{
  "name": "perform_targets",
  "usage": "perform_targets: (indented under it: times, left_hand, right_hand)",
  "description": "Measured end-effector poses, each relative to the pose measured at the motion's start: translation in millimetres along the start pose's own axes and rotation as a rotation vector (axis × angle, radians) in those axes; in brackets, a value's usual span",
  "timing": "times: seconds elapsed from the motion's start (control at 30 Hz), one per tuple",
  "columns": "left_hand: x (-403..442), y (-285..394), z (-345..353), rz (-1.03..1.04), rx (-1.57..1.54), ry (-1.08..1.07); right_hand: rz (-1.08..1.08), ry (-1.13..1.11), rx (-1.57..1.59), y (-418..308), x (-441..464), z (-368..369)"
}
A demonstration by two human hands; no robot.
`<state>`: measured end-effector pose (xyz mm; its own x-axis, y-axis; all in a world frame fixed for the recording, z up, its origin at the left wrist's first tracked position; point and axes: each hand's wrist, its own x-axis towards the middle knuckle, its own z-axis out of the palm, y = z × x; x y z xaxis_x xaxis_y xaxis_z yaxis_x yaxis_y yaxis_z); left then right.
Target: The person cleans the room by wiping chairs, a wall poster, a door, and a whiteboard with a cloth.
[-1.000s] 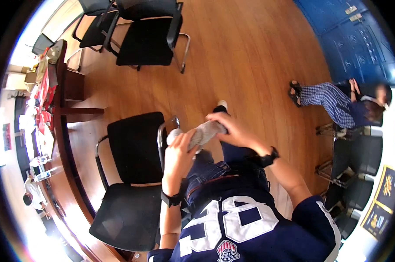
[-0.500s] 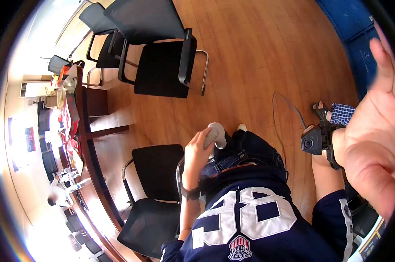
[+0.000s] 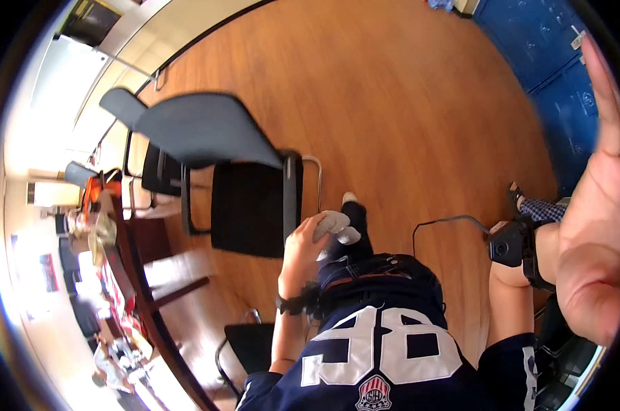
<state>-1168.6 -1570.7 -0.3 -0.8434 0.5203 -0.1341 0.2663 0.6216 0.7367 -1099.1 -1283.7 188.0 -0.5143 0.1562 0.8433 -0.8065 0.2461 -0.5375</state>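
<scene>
My left hand (image 3: 301, 244) is closed around a light grey bundle of soft cloth (image 3: 331, 225), perhaps rolled socks; I cannot tell the exact kind. It is held in front of my waist, just right of a black chair (image 3: 247, 205). Below the bundle show my dark trousers and one light shoe (image 3: 350, 197). My right hand (image 3: 593, 233) is raised close to the camera at the right edge, palm in view and fingers stretched up, partly cut off. On that wrist sits a strapped black camera (image 3: 507, 245) with a cable (image 3: 443, 219).
A long table (image 3: 145, 288) with red items and papers runs along the left. Another black chair (image 3: 250, 348) stands beside it. Blue metal cabinets (image 3: 532, 48) line the upper right. A person's sandalled foot (image 3: 515, 195) shows near my right wrist. Wooden floor (image 3: 392, 103) lies ahead.
The view has shifted forward, with more floor and wall showing. The chairs and table sit lower in view. My left hand still grips the grey cloth; my right hand stays raised at the edge.
</scene>
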Motion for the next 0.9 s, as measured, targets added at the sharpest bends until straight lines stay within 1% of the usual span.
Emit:
perform_targets:
  times: [0.13,0.2,0.27,0.3,0.33,0.37,0.4,0.43,0.47,0.5,0.53,0.57,0.6,0.67,0.77,0.83,0.87,0.9]
  left_hand:
    - [123.9,-3.3,-36.2,0.217,0.094,0.009]
    - [175.2,6.1,-47.8,0.285,0.116,-0.001]
    - [216.7,19.8,-58.0,0.336,0.081,0.037]
    - [239.4,26.2,-60.7,0.357,0.052,0.055]
    - [257.2,33.3,-63.4,0.373,0.021,0.077]
    - [271.7,43.2,-68.4,0.248,0.008,-0.026]
    - [286.5,45.1,-66.0,0.358,0.087,-0.001]
    - [296.5,65.1,-71.8,0.311,0.056,-0.086]
    - [311.2,77.0,-72.0,0.332,0.043,-0.098]
    - [324.2,88.3,-73.5,0.349,0.009,-0.099]
    - [338.9,95.3,-75.0,0.365,-0.055,-0.124]
    - [356.5,100.7,-75.5,0.387,-0.085,-0.155]
    - [375.6,106.8,-75.2,0.414,-0.111,-0.19]
    - [424.4,114.5,-71.4,0.454,-0.078,-0.151]
    - [502.0,134.5,-88.2,0.401,-0.077,-0.01]
    - [539.1,149.5,-105.2,0.386,-0.078,0.076]
    - [560.7,150.1,-111.3,0.405,-0.013,0.095]
    - [583.4,150.6,-119.9,0.423,0.037,0.177]
  right_hand:
    - [-0.027,0.015,-0.071,57.1,62.9,-4.8]
    - [-0.021,0.029,-0.089,87.1,86.6,-7.9]
    - [0.045,0.069,-0.121,125.7,99.7,-11.2]
    - [0.143,0.08,-0.162,152.6,99.1,-12.8]
    - [0.336,0.056,-0.25,178.6,88.5,-12.6]
    - [0.617,-0.022,-0.4,200.6,71.4,-11.2]
    - [0.721,-0.284,-0.649,221.7,58.8,-12.5]
    - [0.835,-0.374,-0.584,248.9,34.2,-15.2]
    - [0.854,-0.504,-0.559,265.2,34.1,-19.5]
    - [0.83,-0.539,-0.463,288.0,26.6,-22.4]
    - [0.913,-0.521,-0.377,311.2,28.2,-18.4]
    - [0.998,-0.445,-0.172,335.1,37.9,-15.6]
    - [0.969,-0.453,-0.042,364.3,39.3,-19.8]
    - [0.987,-0.599,0.059,417.7,69.3,-31.6]
    - [0.934,-0.671,0.043,492.7,145.0,-51.3]
    - [0.797,-0.646,-0.068,518.9,195.8,-63.8]
    - [0.727,-0.644,-0.122,530.0,224.1,-72.8]
    - [0.749,-0.677,-0.131,539.7,255.2,-79.3]
